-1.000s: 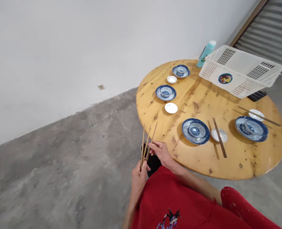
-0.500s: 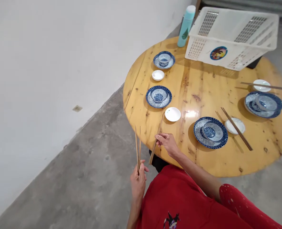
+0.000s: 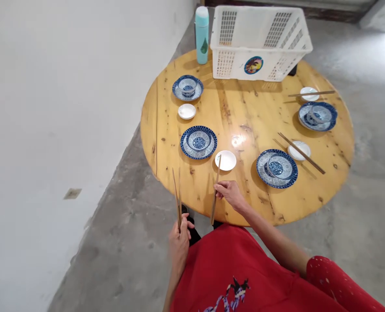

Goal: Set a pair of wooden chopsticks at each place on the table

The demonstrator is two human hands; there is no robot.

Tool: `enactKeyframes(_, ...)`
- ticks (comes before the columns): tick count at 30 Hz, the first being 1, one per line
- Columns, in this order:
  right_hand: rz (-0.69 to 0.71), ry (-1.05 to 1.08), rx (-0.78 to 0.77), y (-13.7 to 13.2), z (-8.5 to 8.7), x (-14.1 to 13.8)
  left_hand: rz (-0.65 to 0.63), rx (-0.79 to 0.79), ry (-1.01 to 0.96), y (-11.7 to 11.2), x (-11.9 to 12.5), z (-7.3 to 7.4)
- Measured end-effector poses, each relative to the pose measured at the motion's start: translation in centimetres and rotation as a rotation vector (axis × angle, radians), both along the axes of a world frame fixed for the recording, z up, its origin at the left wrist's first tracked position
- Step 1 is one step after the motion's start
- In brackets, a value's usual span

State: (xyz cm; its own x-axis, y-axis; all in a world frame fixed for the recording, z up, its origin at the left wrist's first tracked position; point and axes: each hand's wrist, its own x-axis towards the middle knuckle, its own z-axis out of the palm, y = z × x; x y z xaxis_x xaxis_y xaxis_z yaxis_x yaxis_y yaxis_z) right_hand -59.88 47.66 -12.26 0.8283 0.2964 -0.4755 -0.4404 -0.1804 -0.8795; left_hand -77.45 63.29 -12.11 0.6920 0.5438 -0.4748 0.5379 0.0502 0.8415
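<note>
Right hand (image 3: 230, 193) pinching brown chopsticks (image 3: 213, 206) above a wooden table (image 3: 244, 197), tips over a white saucer (image 3: 228, 162), left hand (image 3: 178, 240) gripping another pair (image 3: 179, 212) off its edge, plastic basket (image 3: 238, 73) with colourful oval label (image 3: 253, 65), any lettering illegible

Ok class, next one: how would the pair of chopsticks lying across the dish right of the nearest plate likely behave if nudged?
The chopsticks look straight and slim, so they are probably stiff and light. Raised on the small white dish with both ends overhanging, they could slide or seesaw off. Their cross-section is too small to judge rolling.
</note>
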Motion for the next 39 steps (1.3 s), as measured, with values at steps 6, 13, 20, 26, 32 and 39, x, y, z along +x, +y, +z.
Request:
enactKeyframes(6, -0.213, -0.102, -0.153, 0.4, 0.3, 1.8, -0.151, 0.075, -0.019, 9.4, 2.9, 0.7)
enactKeyframes(13, -0.453, -0.089, -0.424, 2.3, 1.5, 4.1, -0.282, 0.129, -0.017, 21.6, 4.2, 0.7)
enactKeyframes(20, -0.507, -0.025, -0.563, 3.2, 1.0, 8.0, -0.332, 0.136, 0.009, 26.5, 5.8, -0.6)
enactKeyframes(26, -0.489, 0.040, -0.728, 3.2, -0.1, 11.3, -0.293, 0.057, -0.017, 25.4, 6.7, -1.4)
enactKeyframes(32, -0.446, 0.080, -0.827, 3.6, -0.8, 12.3, -0.358, 0.055, 0.018, 25.2, 7.9, -1.9)
enactKeyframes(39, -0.372, 0.108, -0.890, 4.4, -0.6, 12.2, -0.376, 0.099, -0.042, 25.6, 10.4, -1.1)
